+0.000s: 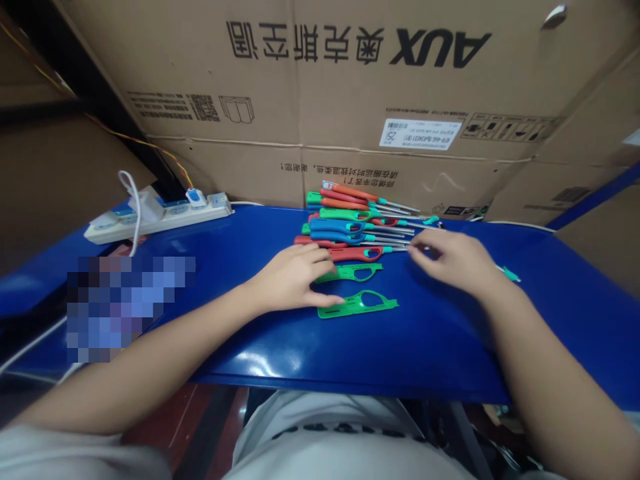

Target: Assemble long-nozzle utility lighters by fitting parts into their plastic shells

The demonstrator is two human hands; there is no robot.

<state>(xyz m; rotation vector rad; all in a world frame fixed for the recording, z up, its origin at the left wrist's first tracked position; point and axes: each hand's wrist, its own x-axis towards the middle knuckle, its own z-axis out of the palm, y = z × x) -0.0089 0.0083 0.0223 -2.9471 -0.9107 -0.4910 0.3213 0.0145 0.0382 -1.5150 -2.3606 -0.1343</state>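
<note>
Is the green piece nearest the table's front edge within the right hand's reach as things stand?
Probably yes: blue tabletop shows between the right hand and the green piece, though the left hand partly covers its left end.

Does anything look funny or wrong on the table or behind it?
Yes! The big writing on the cardboard behind the table is upside down. Also, a teal tip pokes out past the right arm, apart from the lighters. I see nothing spilled.
</note>
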